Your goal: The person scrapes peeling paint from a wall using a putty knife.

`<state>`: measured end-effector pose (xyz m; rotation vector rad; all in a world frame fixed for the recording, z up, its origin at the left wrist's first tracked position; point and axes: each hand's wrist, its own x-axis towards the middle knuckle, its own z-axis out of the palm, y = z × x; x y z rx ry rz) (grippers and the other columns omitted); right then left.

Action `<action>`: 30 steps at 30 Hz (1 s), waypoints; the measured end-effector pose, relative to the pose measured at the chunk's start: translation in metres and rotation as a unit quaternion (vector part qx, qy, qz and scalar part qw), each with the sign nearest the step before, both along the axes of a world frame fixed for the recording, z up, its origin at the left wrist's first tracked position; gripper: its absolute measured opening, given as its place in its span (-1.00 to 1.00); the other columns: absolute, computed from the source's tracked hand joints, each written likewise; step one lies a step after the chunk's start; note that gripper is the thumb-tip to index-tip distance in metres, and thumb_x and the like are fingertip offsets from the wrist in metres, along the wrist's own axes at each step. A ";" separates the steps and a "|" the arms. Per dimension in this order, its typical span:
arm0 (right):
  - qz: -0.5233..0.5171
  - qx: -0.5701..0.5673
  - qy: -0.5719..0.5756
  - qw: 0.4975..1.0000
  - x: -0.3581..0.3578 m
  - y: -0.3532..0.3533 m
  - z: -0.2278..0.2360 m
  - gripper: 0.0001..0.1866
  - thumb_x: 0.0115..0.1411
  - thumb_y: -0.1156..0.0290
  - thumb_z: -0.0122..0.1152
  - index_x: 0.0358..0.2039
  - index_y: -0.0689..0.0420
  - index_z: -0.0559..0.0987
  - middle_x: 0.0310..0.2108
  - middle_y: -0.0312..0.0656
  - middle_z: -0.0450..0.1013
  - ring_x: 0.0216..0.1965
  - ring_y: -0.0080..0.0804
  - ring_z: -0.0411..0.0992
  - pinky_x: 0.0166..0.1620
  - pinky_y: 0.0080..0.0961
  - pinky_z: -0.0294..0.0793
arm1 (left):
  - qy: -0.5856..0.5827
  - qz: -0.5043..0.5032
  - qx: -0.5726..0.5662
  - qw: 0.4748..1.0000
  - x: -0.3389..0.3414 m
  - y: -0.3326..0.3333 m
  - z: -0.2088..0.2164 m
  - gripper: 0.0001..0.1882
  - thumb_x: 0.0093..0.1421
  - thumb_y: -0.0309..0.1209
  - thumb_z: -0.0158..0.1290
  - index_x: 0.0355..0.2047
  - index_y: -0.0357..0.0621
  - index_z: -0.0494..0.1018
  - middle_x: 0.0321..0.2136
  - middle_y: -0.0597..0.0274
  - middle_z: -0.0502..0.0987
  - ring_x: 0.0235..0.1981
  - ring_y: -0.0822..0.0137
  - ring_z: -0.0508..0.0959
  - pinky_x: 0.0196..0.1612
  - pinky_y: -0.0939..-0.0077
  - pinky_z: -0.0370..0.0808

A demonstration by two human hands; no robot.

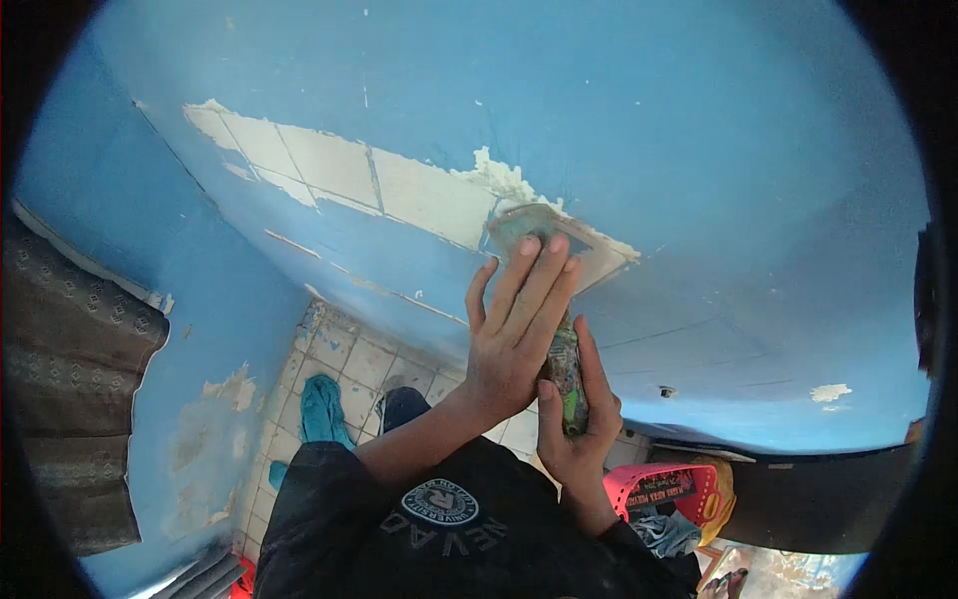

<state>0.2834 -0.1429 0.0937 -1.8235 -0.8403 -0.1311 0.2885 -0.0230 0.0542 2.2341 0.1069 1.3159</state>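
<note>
- Left hand (511, 339) and right hand (587, 429) are held close together on one scraper (567, 374), worked against a blue wall (619, 120).
- Fingers of the left hand are stretched forward, its back turned to the camera; the blade (521, 225) is overlapped by the fingertips, and the little finger is splayed out to the left. Its thumb is hidden.
- Right hand is clamped around the dark and green handle, with the thumb laid along the left side and the fingers wrapped along the right.
- Left forearm (424, 439) is angled up and rightward across the body; the right forearm (594, 507) is raised more steeply from the lower edge.
- Scraper is tilted slightly leftward toward its blade, which is set at the right part of a ragged strip of pale tiles (334, 170), bordered by blue paint.
- Dark sweatshirt (349, 529) is worn by the person; below, a tiled floor (364, 364) is seen with a teal item (321, 409) on it.
- At far left, a dark curtain (70, 399) is hung; at lower right, a pink basket (649, 479) is placed near a dark surface (798, 504).
</note>
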 end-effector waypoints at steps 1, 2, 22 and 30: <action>0.008 0.003 -0.007 1.000 0.004 0.003 0.004 -0.37 0.20 0.55 0.16 0.29 0.37 0.29 0.07 0.30 0.45 0.05 -0.01 0.53 0.02 -0.31 0.52 | 0.003 0.002 0.000 1.000 0.004 0.005 0.005 -0.43 0.19 -0.36 0.07 0.25 -0.12 0.38 0.34 0.18 0.27 0.40 0.14 0.17 0.33 -0.01 0.06; 0.014 0.005 -0.010 1.000 0.004 0.003 0.005 -0.38 0.21 0.56 0.16 0.29 0.35 0.30 0.07 0.29 0.46 0.05 -0.03 0.53 0.02 -0.32 0.52 | -0.010 0.022 0.017 1.000 0.006 0.011 0.016 -0.42 0.19 -0.37 0.07 0.25 -0.10 0.37 0.35 0.19 0.26 0.40 0.15 0.16 0.33 -0.01 0.04; 0.056 0.018 0.053 0.997 0.003 0.015 0.018 -0.39 0.29 0.54 0.07 0.32 0.41 0.20 0.22 0.30 0.31 0.22 -0.10 0.37 0.21 -0.28 0.35 | -0.083 -0.016 -0.038 0.996 0.017 0.019 0.025 -0.28 0.12 -0.37 0.14 0.33 -0.04 0.27 0.40 0.14 0.16 0.44 0.18 0.08 0.35 -0.03 -0.05; 0.066 0.021 0.036 0.997 0.006 0.027 0.024 -0.38 0.34 0.42 0.05 0.33 0.41 0.17 0.28 0.24 0.26 0.26 -0.06 0.31 0.23 -0.25 0.32 | -0.059 0.026 0.002 0.998 0.011 0.037 0.041 -0.24 0.12 -0.39 0.18 0.35 -0.08 0.22 0.42 0.09 0.10 0.45 0.16 0.05 0.40 -0.07 -0.18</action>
